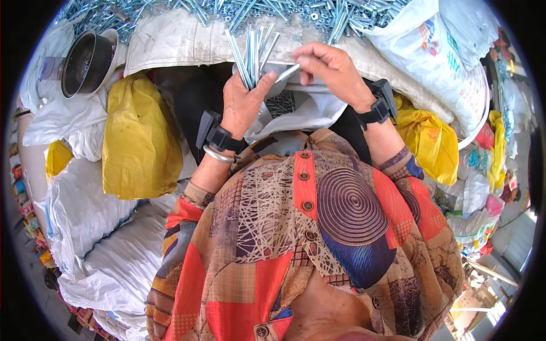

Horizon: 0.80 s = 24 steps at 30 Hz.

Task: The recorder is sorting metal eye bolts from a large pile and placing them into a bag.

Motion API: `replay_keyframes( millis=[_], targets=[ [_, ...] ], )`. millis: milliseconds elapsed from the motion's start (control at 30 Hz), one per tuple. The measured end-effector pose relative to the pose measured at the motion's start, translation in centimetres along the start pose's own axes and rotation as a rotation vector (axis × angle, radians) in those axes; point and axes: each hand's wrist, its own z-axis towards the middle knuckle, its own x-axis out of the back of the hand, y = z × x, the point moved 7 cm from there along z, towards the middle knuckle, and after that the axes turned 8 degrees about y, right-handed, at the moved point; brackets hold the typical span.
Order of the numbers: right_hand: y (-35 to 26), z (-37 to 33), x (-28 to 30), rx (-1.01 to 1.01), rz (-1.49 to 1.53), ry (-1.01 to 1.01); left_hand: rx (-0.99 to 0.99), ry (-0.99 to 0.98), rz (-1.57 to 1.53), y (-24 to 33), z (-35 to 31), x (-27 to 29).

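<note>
My left hand (pixel 242 102) is wrapped round a bundle of long, thin silvery metal rods (pixel 253 57), which fan upward out of the fist. One thicker metal rod (pixel 287 74) slants up to the right from beside the left thumb. At its upper end, the fingers of my right hand (pixel 330 65) are bent in close around it, slightly smeared by motion. Below both hands, between the knees, an open white bag (pixel 318 111) contains many dark metal screws or rods (pixel 280 104). The rods' lower ends are hidden in the left palm.
A heap of silvery bolts and rods (pixel 256 11) spreads along the far edge, behind a pale cloth sheet (pixel 170 42). Dark pan (pixel 85 62) at far left. Yellow bags (pixel 139 136) flank me, with a large white sack (pixel 426 62) at right and white sacks (pixel 114 244) at left.
</note>
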Motion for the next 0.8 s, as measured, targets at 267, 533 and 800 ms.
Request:
replay_keyframes(
  millis=[267,533,800],
  targets=[
    [3.0,6.6,2.6,0.666,-0.926,0.218,0.31,0.016,-0.281,-0.8,-0.5,0.4],
    [3.9,7.0,0.9,0.644,-1.057,0.165,0.337,0.015,-0.288,-1.7,-0.7,0.8],
    [3.8,5.9,1.9,0.524,-1.003,0.238,0.374,0.017,-0.337,-1.8,-0.6,0.4]
  ],
)
